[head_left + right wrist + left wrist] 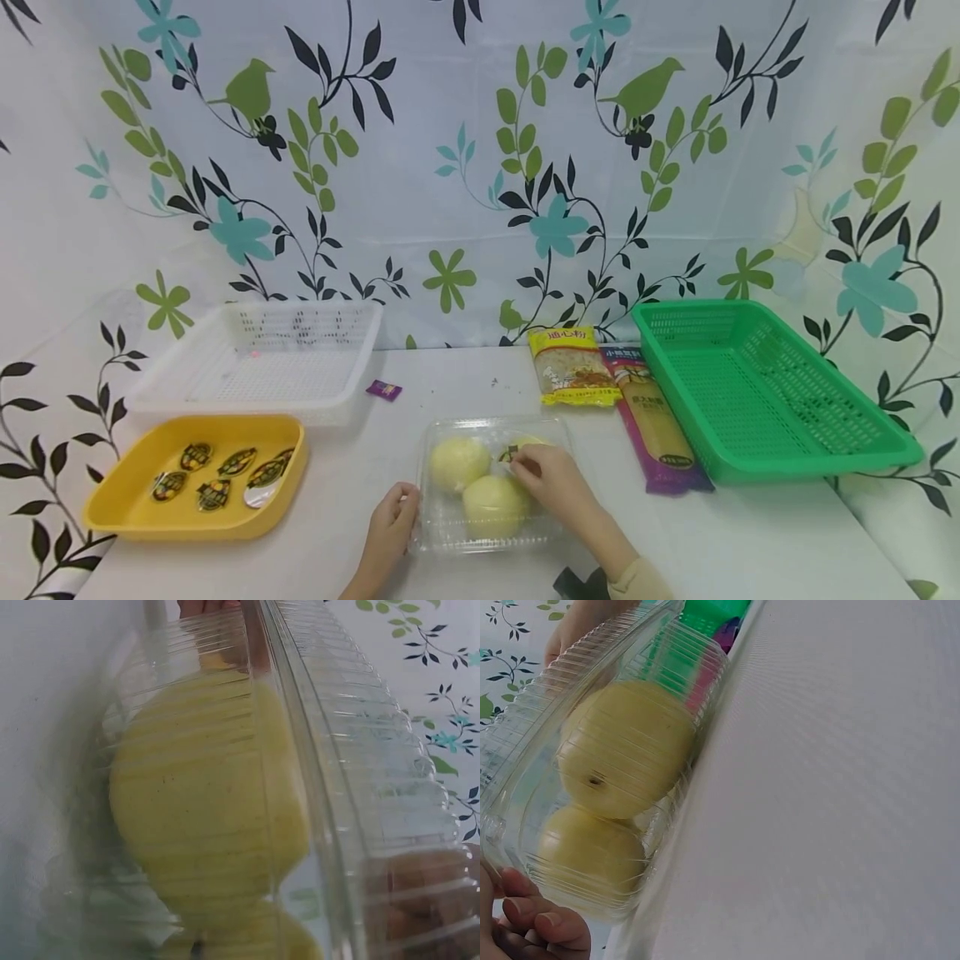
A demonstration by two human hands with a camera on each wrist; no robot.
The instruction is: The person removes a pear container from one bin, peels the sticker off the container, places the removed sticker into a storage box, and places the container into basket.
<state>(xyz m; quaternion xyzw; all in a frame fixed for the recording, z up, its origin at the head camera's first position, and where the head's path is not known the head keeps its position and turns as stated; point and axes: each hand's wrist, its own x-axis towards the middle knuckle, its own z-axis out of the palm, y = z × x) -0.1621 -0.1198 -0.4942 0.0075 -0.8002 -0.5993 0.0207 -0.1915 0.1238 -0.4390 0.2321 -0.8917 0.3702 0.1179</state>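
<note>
My left hand (392,515) grips the near left corner of the clear box (450,533), fingers curled at its rim. The box lies shut on the counter (750,542), front and centre, with three yellow pears (459,463) inside. My right hand (546,477) rests on the lid, fingertips pinching the sticker (509,454) above the far right pear. To the left sits the yellow tray (120,508) holding several stickers, with the white basket (262,367) behind it. A small purple wrapper (384,389) lies near that basket. To the right lie a yellow packet (572,367) and a purple packet (660,425), side by side, the latter just beside the green basket (772,392).
</note>
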